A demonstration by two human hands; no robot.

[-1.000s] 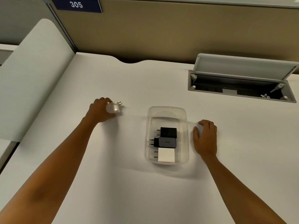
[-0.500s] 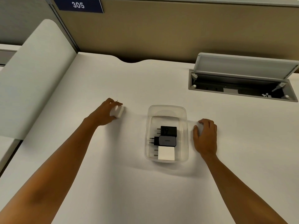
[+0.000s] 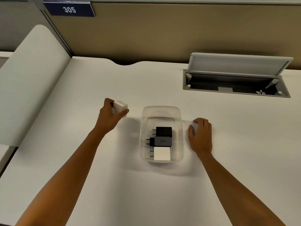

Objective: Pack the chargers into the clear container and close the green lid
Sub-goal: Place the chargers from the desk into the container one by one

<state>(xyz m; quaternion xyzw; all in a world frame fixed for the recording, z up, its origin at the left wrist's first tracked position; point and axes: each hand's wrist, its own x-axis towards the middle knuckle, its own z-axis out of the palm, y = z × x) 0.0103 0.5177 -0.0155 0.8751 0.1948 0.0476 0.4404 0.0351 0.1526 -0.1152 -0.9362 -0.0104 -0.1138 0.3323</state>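
Observation:
A clear container (image 3: 179, 118) stands open on the white desk, between my hands. Inside lie a black charger (image 3: 163, 131) at the far end, a grey-and-black charger (image 3: 161, 141) in the middle and a white charger (image 3: 161, 153) nearest me, prongs pointing left. My left hand (image 3: 108, 116) holds another white charger (image 3: 120, 107) just left of the container's far corner. My right hand (image 3: 201, 136) rests flat on the desk against the container's right side. No green lid is in view.
An open cable hatch (image 3: 236, 82) with a raised grey flap sits in the desk at the back right. A white side panel (image 3: 31, 82) borders the desk on the left. A beige partition with a "305" sign (image 3: 69, 9) stands behind.
My left hand has turned the white charger in its grip and carried it a little to the right, toward the container. My right hand has stayed in place.

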